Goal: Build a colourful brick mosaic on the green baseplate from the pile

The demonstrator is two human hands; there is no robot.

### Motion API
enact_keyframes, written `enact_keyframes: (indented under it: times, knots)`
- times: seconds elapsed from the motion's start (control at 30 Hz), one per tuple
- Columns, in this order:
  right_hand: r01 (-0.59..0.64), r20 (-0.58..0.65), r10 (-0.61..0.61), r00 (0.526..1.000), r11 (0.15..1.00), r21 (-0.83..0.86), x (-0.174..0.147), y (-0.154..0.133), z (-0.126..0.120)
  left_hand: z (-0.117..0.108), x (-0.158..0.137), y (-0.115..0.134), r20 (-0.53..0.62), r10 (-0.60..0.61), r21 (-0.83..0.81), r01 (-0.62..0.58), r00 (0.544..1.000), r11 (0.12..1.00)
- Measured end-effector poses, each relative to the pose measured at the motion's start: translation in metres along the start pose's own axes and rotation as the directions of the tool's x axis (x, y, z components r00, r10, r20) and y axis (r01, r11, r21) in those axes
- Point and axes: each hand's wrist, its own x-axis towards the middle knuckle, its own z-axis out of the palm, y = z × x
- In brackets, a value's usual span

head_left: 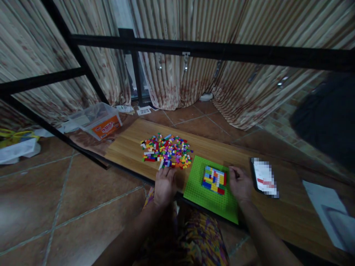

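Observation:
A green studded baseplate (194, 188) lies on the wooden board near its front edge. Built up on it is a flat square of coloured toy bricks (214, 180) in red, yellow, blue and white. My right hand (240, 184) rests at the plate's right edge, fingers curled in; anything inside them is hidden. To the left of the plate, a loose pile of small bricks (168, 149) spreads over the wood. My left hand (164, 186) is at the near edge of that pile with bent fingers, and whatever they grip cannot be made out.
The low wooden board (127, 144) stands on a tiled floor. A phone (264, 177) lies right of my right hand, with white sheets (325, 207) farther right. A clear plastic box (97, 120) is beyond the left end. Black metal bars (194, 50) cross in front of striped curtains.

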Motion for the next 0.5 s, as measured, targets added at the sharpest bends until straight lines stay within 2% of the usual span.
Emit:
enact_keyframes:
  times: [0.17, 0.37, 0.5]
  knots:
    - [-0.008, 0.01, 0.008, 1.0, 1.0, -0.012, -0.001, 0.001, 0.0, -0.006, 0.013, -0.018, -0.016, -0.071, 0.132, 0.072, 0.997, 0.989]
    - [-0.009, 0.01, 0.009, 1.0, 1.0, -0.007, -0.001, 0.001, 0.0, -0.011, 0.023, -0.021, 0.028, -0.018, 0.211, 0.012, 0.999, 0.978]
    - [-0.021, 0.0, 0.021, 1.0, 1.0, 0.009, -0.001, -0.002, 0.0, -0.013, 0.028, -0.018, 0.023, 0.003, 0.189, -0.007, 1.0, 0.982]
